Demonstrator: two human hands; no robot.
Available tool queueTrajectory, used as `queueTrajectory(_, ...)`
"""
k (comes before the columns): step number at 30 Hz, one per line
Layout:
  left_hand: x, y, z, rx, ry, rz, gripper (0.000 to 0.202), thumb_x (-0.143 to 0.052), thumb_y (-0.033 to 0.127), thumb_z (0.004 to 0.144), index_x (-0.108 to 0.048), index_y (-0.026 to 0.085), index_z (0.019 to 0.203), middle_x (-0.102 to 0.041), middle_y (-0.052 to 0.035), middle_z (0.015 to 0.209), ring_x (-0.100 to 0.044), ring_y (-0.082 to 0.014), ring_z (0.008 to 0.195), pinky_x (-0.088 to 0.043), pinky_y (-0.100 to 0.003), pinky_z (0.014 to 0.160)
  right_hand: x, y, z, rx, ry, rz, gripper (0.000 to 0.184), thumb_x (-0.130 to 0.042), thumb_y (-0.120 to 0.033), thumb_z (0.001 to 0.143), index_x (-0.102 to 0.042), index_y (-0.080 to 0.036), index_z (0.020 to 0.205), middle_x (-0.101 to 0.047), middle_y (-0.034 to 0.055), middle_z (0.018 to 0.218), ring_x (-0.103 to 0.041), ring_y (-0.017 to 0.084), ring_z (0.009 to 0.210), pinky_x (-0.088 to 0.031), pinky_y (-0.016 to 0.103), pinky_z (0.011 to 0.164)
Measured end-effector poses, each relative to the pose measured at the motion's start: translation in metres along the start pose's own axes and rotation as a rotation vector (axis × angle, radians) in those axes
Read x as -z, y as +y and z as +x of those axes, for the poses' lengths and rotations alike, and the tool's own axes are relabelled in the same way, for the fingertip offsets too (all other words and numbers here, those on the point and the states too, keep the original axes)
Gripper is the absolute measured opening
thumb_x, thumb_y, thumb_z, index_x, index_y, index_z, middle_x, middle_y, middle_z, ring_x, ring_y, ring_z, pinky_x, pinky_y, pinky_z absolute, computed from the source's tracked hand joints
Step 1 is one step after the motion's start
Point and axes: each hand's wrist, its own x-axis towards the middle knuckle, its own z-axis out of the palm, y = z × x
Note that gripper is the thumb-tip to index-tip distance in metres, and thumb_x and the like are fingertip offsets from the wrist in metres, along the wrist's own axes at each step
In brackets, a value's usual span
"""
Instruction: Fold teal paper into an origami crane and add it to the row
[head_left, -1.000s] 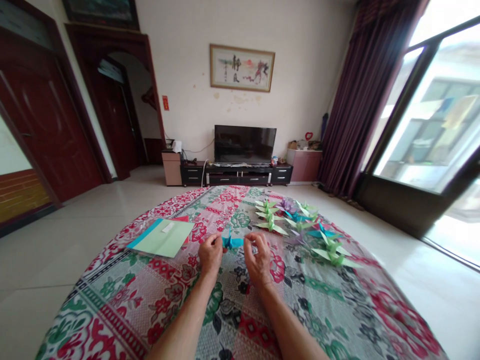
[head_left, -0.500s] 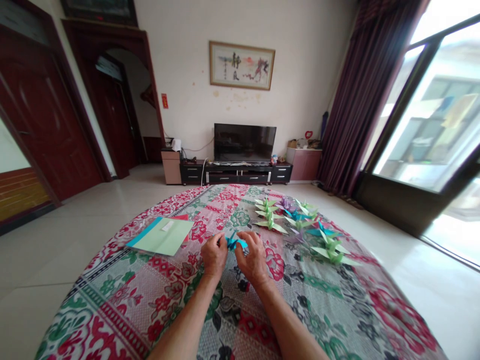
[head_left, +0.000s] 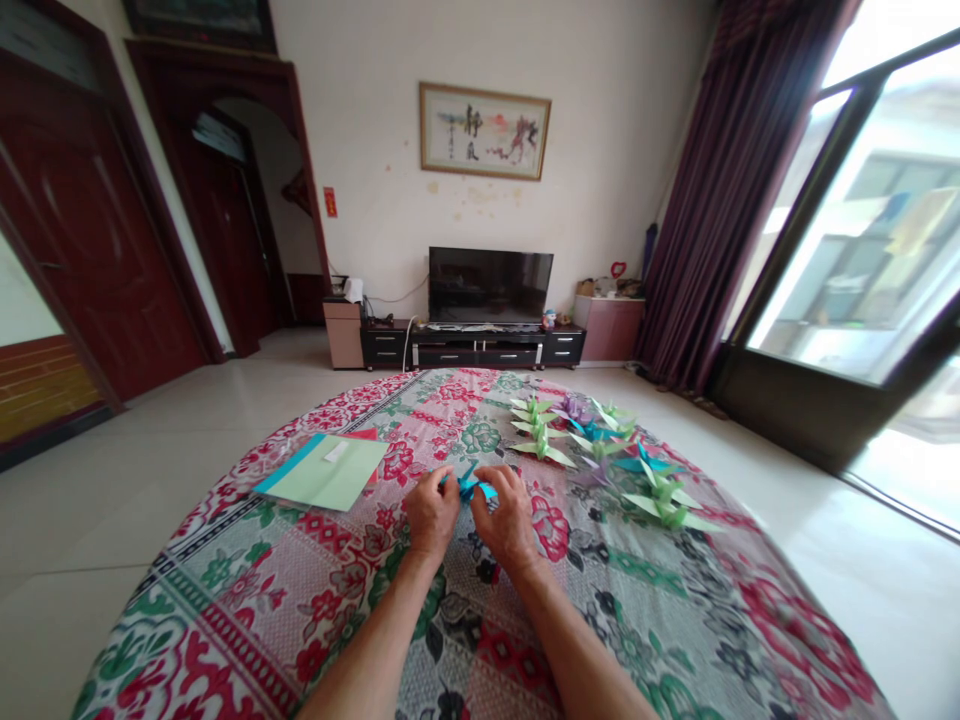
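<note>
Both hands meet over the middle of a round table with a floral cloth (head_left: 300,620). My left hand (head_left: 430,515) and my right hand (head_left: 508,518) each pinch one side of a small blue paper crane (head_left: 471,486), fingers curled onto it. The crane is held just above the cloth between the two hands. A stack of coloured paper sheets (head_left: 324,472), pale green on top, lies to the left of my left hand.
Several folded paper cranes (head_left: 600,450) in green, purple and blue lie in rows at the right back of the table. Beyond it are a tiled floor, a TV (head_left: 490,285) on a low cabinet, dark doors at left and a curtained window at right.
My hands have come closer together around the blue crane, and my right hand, open beside it a second ago, now pinches it.
</note>
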Motion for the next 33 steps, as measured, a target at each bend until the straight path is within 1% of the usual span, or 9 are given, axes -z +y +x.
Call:
queueTrajectory(6, -0.0008, -0.0026, -0.0012, -0.069, -0.042, -0.02, 0.017, -0.06, 0.022, 0.068, -0.072, 0.021, 0.081, -0.067, -0.0093, 0.081, -0.059, -0.0225, 0.078, -0.041, -0.032, 0.081, -0.001, 0.0036, 0.0, -0.011, -0.025, -0.003, 0.016, -0.047, -0.016, 0.079, -0.06, -0.019, 0.089, -0.061, 0.0058, 0.087, -0.054, 0.019, 0.083, -0.04, 0.033, 0.077)
queueTrajectory(8, -0.0008, -0.0012, -0.0026, -0.101, -0.074, 0.029, 0.019, -0.06, 0.022, 0.069, -0.072, 0.021, 0.084, -0.065, -0.008, 0.08, -0.057, -0.0199, 0.074, -0.041, -0.03, 0.078, -0.0012, 0.0046, 0.0004, -0.008, -0.026, 0.002, 0.015, -0.048, -0.016, 0.079, -0.06, -0.019, 0.087, -0.061, 0.0053, 0.085, -0.054, 0.019, 0.082, -0.041, 0.032, 0.076)
queueTrajectory(12, 0.0001, 0.003, -0.0048, -0.148, -0.179, 0.18, 0.024, -0.056, 0.018, 0.072, -0.071, 0.02, 0.09, -0.059, -0.004, 0.078, -0.052, -0.0129, 0.063, -0.042, -0.025, 0.068, -0.0029, 0.0077, 0.0004, -0.013, -0.024, 0.021, 0.015, -0.048, -0.015, 0.08, -0.061, -0.019, 0.086, -0.061, 0.0046, 0.085, -0.054, 0.018, 0.081, -0.041, 0.031, 0.075)
queueTrajectory(17, 0.0018, 0.0023, -0.0036, -0.175, -0.234, 0.219, 0.022, -0.057, 0.016, 0.071, -0.07, 0.02, 0.088, -0.054, -0.0006, 0.074, -0.049, -0.0096, 0.061, -0.042, -0.022, 0.065, -0.0039, 0.0099, -0.0009, -0.012, -0.04, 0.035, 0.016, -0.048, -0.014, 0.08, -0.061, -0.02, 0.087, -0.061, 0.0043, 0.085, -0.055, 0.018, 0.082, -0.041, 0.03, 0.075)
queueTrajectory(22, 0.0005, -0.0036, -0.001, -0.179, -0.281, 0.229, 0.02, -0.062, 0.021, 0.071, -0.071, 0.021, 0.09, -0.05, 0.0, 0.074, -0.049, -0.0093, 0.062, -0.041, -0.022, 0.065, -0.0037, 0.0099, -0.0008, -0.017, -0.041, 0.053, 0.015, -0.05, -0.014, 0.079, -0.062, -0.02, 0.086, -0.061, 0.0044, 0.085, -0.056, 0.018, 0.082, -0.042, 0.03, 0.076)
queueTrajectory(26, -0.0013, -0.0053, 0.0001, -0.183, -0.32, 0.234, 0.02, -0.061, 0.019, 0.073, -0.071, 0.023, 0.09, -0.046, 0.0006, 0.073, -0.048, -0.0087, 0.062, -0.04, -0.021, 0.063, -0.004, 0.0106, -0.0006, -0.018, -0.036, 0.079, 0.014, -0.05, -0.015, 0.079, -0.062, -0.019, 0.085, -0.062, 0.0044, 0.084, -0.056, 0.018, 0.081, -0.043, 0.029, 0.075)
queueTrajectory(29, -0.0021, -0.0046, 0.0001, -0.161, -0.325, 0.225, 0.019, -0.06, 0.018, 0.073, -0.072, 0.022, 0.087, -0.046, 0.0011, 0.072, -0.047, -0.0079, 0.06, -0.04, -0.02, 0.061, -0.003, 0.0107, -0.0007, -0.011, -0.036, 0.118, 0.015, -0.05, -0.014, 0.078, -0.062, -0.02, 0.085, -0.062, 0.0039, 0.083, -0.056, 0.017, 0.08, -0.043, 0.029, 0.076)
queueTrajectory(33, -0.0028, -0.0041, 0.0, -0.128, -0.329, 0.173, 0.015, -0.062, 0.022, 0.072, -0.072, 0.022, 0.084, -0.049, 0.0009, 0.073, -0.047, -0.0075, 0.06, -0.04, -0.02, 0.062, -0.0005, 0.0104, -0.0006, -0.041, -0.018, 0.166, 0.018, -0.046, -0.012, 0.078, -0.061, -0.019, 0.085, -0.062, 0.0037, 0.082, -0.057, 0.016, 0.078, -0.044, 0.028, 0.074)
